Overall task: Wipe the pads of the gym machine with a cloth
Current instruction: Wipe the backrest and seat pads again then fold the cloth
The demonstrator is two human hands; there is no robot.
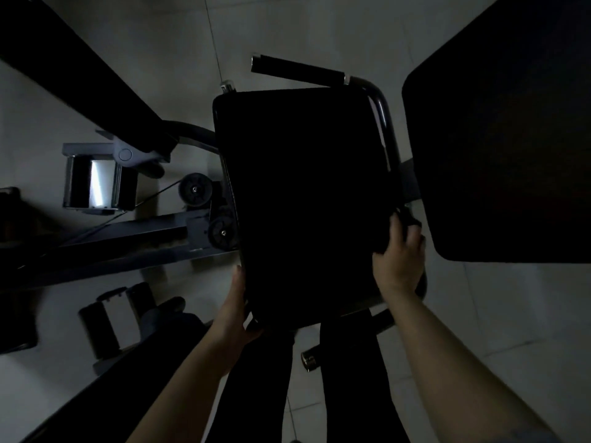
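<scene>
pad: large black rectangular cushioned pad (307, 199) of the gym machine, centre of view, above pale tiled floor (179, 36)
cloth: dark bunched cloth (404, 223), barely distinct, at pad's right edge
right hand (399, 254): fingers curled on the dark cloth, pressed to pad's right edge
left hand (238, 311): wrapped round pad's lower left corner
second pad: black padded panel (505, 129), upper right
handle: black foam-covered bar (297, 70) beyond pad

Left hand (235, 310) fingers hidden under the dark seat pad (303, 199).
</scene>
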